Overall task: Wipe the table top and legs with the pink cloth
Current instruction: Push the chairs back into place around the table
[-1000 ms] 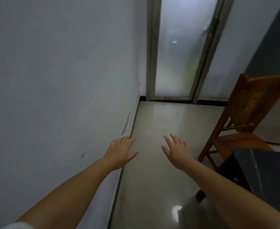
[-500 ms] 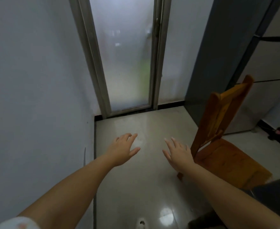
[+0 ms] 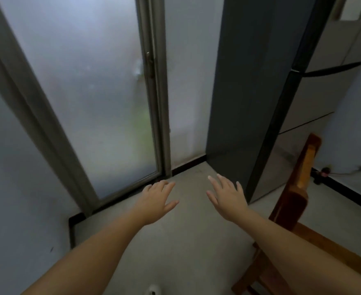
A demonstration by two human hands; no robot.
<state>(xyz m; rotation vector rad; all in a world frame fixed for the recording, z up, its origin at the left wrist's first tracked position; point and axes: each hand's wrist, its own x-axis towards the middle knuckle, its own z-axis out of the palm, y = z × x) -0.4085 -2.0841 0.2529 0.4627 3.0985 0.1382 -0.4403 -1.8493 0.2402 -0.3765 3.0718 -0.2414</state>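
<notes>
Both arms reach forward over the pale floor. My left hand [image 3: 157, 200] is palm down with fingers spread, and nothing is in it. My right hand [image 3: 226, 195] hangs the same way a little to the right, fingers apart and empty. No pink cloth shows in this view. The dark table seen earlier at the lower right is out of view, apart from a small dark shape at the right edge that I cannot identify.
A frosted glass door [image 3: 94, 99] in a metal frame stands ahead. A tall dark grey fridge [image 3: 252, 92] stands to its right. A wooden chair [image 3: 296, 199] is close by my right forearm. A white wall [image 3: 15, 188] runs along the left.
The view has swung to the right and upward: the left wall takes up less room, the door and fridge are larger, and the dark table has slipped out. Both hands stay open and empty.
</notes>
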